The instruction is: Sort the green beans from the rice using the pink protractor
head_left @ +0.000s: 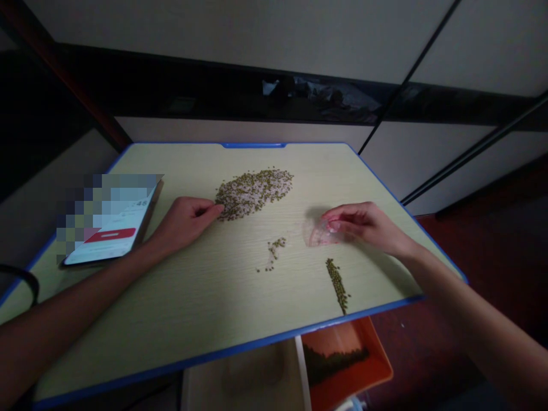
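A heap of small green beans mixed with pale grains lies on the pale wooden table. My left hand is closed, its thumb and fingertip touching the heap's near-left edge; whatever is pinched there is too small to make out. To the right, my right hand grips a clear plastic protractor with red markings, held low over the tabletop and slightly blurred. Between the hands a few loose beans form a short scattered line. Below my right hand, a narrow row of green beans reaches the table's front edge.
A tablet with a lit screen leans at the left. Under the front edge stand a cream bin and an orange bin with green beans inside. A cabinet stands behind the blue-rimmed table.
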Available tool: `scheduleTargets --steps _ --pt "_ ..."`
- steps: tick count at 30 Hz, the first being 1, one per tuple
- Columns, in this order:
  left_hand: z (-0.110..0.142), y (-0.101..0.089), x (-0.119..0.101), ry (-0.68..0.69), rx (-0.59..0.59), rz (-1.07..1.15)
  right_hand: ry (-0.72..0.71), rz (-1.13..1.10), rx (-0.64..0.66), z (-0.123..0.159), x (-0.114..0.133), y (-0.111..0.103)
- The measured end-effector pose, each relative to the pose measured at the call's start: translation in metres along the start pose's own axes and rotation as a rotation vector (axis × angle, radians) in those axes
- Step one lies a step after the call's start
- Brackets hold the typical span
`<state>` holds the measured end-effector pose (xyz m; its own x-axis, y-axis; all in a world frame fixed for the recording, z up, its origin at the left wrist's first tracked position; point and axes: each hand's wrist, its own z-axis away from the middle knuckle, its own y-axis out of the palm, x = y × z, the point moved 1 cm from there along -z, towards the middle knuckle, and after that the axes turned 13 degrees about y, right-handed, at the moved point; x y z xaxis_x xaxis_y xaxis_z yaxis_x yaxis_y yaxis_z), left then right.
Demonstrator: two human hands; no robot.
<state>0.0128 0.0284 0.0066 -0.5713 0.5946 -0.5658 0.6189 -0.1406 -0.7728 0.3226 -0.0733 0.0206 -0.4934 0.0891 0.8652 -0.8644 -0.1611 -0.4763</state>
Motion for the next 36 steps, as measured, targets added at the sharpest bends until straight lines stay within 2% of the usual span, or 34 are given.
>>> scheduleTargets --steps 4,12,36 --pt "0.000 0.001 -0.001 0.001 0.003 -0.002 0.057 -0.009 -0.006 -0.001 -0.006 0.011" --pt "-0.001 0.002 0.000 0.013 -0.012 -0.002 -0.019 0.131 -0.074 0.012 -0.009 0.014" --pt "-0.002 0.002 0.004 0.045 -0.032 0.003 -0.043 0.125 -0.069 0.047 -0.007 0.026"
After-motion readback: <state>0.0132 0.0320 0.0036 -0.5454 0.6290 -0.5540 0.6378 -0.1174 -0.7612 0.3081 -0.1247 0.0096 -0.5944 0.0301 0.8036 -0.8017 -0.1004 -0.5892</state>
